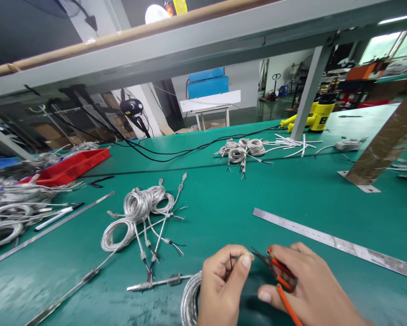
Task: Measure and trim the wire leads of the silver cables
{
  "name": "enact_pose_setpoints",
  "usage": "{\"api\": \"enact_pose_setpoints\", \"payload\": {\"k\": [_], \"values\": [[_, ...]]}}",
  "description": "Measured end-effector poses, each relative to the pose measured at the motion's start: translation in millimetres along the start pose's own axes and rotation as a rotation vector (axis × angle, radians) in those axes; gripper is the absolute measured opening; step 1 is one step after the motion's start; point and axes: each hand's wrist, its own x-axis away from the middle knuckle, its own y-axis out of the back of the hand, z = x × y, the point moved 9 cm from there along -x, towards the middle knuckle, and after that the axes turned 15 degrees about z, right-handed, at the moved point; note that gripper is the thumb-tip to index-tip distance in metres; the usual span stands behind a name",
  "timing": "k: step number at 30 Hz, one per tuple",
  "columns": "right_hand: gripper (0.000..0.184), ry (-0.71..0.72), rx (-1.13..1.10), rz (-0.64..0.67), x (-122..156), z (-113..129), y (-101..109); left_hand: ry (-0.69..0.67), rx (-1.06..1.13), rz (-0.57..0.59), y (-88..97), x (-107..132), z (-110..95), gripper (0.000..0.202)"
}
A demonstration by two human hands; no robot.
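Observation:
My left hand (225, 280) is closed in a pinch near the front edge of the view, thumb against forefinger, with the end of a cable between them; a short dark wire shows at the fingers. Beside that hand, partly hidden behind it, lies a coil of clear-jacketed silver cable (189, 301). In my right hand (312, 283) are pointed snips (281, 271) with orange handles, their dark tips close to the left fingertips. Left of the hands sits a bunch of coiled silver cables (138, 206) with USB plugs and stripped wire ends.
A steel ruler (325, 235) lies to the right. Further back are more cable coils (237, 154), white tube pieces (291, 144) and a yellow heat gun (320, 115). A red tray (70, 167) and piled cables stand left. A wrapped post (386, 131) rises at right.

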Motion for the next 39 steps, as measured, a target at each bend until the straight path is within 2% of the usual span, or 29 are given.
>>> {"api": "enact_pose_setpoints", "payload": {"k": [9,22,32,39], "values": [[0.039,0.015,-0.046,0.019,-0.7,6.4,2.0,0.003,0.037,0.012,-2.6,1.0,3.7,0.019],[0.04,0.148,0.04,-0.145,3.5,15.1,12.9,0.0,0.029,0.033,-3.8,0.5,5.3,0.022],[0.043,0.128,0.009,-0.131,3.0,10.5,8.5,-0.015,0.05,0.033,-4.2,0.1,5.0,0.021],[0.049,0.14,0.005,-0.16,3.4,12.3,13.2,-0.024,0.05,0.029,-4.6,-0.2,4.1,0.019]]}}
